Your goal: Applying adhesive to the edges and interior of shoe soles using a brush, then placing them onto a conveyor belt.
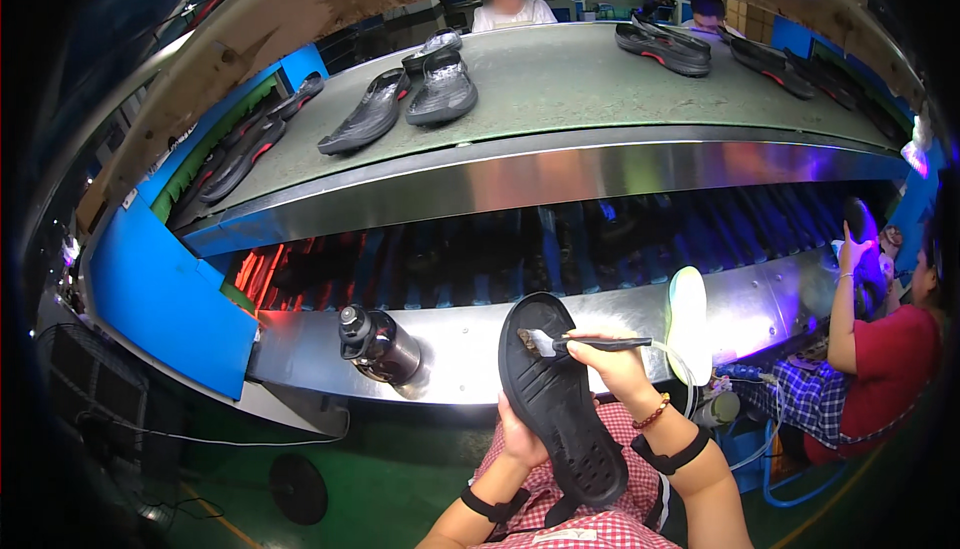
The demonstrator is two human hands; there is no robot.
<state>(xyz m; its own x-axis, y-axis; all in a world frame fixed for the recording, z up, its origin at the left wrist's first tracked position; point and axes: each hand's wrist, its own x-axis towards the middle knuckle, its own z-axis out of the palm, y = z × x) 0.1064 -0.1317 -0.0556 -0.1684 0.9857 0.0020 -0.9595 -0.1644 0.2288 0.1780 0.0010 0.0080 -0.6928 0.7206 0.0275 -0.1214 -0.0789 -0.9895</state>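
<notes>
My left hand [520,436] grips a black shoe sole [556,399] from underneath, tread side up, toe pointing away from me. My right hand [615,359] is closed on a dark-handled brush [590,344], whose pale bristles touch the sole near its toe end. Both wrists wear black straps, and the right also has a beaded bracelet. The sole is held over my lap, just before the metal edge of the conveyor.
A dark metal bottle [378,345] lies on the steel ledge [460,349] left of the sole. A white sole [688,319] stands to the right. Several black soles [440,89] ride the upper belt. A person in red [880,369] works at right; others stand beyond the belt.
</notes>
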